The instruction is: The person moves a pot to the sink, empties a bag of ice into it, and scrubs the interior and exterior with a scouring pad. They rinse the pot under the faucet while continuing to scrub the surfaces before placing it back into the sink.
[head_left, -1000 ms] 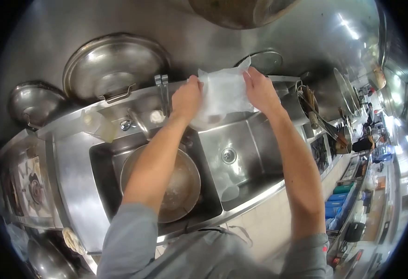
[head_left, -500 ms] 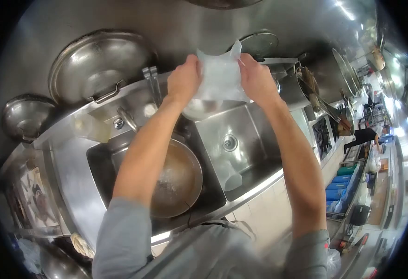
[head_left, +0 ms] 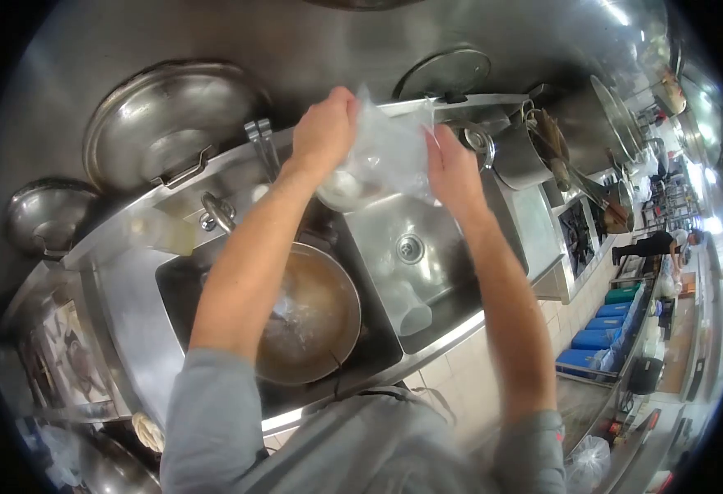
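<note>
Indoors, hands [head_left: 325, 132] gripping a translucent bag [head_left: 394, 152], steel double sink [head_left: 448, 243] below, metal wall [head_left: 320, 58] beyond, blue bins [head_left: 602, 333] rightward

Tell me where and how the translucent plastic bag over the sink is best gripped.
Probably pinch the plastic bag by its two side edges, near the upper corners, one hand coming from each side. It looks thin and limp, spread between the left hand and right hand, so a grip on one side only would likely let it sag.
</note>
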`<state>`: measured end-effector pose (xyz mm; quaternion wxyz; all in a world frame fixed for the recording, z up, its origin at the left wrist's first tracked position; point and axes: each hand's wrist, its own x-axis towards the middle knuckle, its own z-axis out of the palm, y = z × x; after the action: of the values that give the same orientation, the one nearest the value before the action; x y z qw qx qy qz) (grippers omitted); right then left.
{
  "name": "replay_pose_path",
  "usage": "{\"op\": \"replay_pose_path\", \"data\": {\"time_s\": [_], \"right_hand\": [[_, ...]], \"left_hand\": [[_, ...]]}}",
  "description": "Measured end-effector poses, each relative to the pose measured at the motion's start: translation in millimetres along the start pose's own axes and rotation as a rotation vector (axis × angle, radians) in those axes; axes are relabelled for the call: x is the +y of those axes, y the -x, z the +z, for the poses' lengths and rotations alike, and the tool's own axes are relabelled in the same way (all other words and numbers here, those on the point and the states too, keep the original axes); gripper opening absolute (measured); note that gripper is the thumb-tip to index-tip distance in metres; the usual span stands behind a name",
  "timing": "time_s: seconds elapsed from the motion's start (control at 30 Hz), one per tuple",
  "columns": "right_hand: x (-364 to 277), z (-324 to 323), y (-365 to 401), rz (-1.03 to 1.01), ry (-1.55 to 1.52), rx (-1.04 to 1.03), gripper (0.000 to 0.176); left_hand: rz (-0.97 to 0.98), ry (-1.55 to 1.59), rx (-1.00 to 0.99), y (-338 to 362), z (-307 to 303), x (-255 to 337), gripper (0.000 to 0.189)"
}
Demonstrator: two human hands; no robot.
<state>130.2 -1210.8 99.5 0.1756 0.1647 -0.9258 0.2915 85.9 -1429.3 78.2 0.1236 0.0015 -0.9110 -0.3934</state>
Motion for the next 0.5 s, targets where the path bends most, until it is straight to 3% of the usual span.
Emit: {"op": "replay_pose_path", "data": {"time_s": [0.07,0.13,0.2,0.27,0.33,0.4,0.5], "right_hand": [[22,17,40,0.179,-0.147,0.084,0.018],[51,47,95,0.402,-0.449,-0.003,0.028],[29,49,140,0.493,-0.397,-0.183,0.033],[16,65,183,0.204,-0.377,-0.187,0.036],[-31,31,190,0.645,-0.508,-0.704,0.038],[-35,33,216,0.611,-0.609,-0.77,0.039],[-22,38,259,0.676,-0.753,-0.832,0.046]], "left_hand": [[0.075,0.044,0.015,9,-22,20,0.027],[0.099,0.08,0.011,32,-47,38,0.028],[0.129,0.108,-0.062,66,-69,48,0.024],[0.114,0.031,-0.114,106,-84,54,0.021],[0.053,0.062,-0.07,147,-90,55,0.02],[-0.032,0.014,-0.099,179,-97,48,0.019],[-0.008,0.002,-0.027,229,-88,24,0.019]]}}
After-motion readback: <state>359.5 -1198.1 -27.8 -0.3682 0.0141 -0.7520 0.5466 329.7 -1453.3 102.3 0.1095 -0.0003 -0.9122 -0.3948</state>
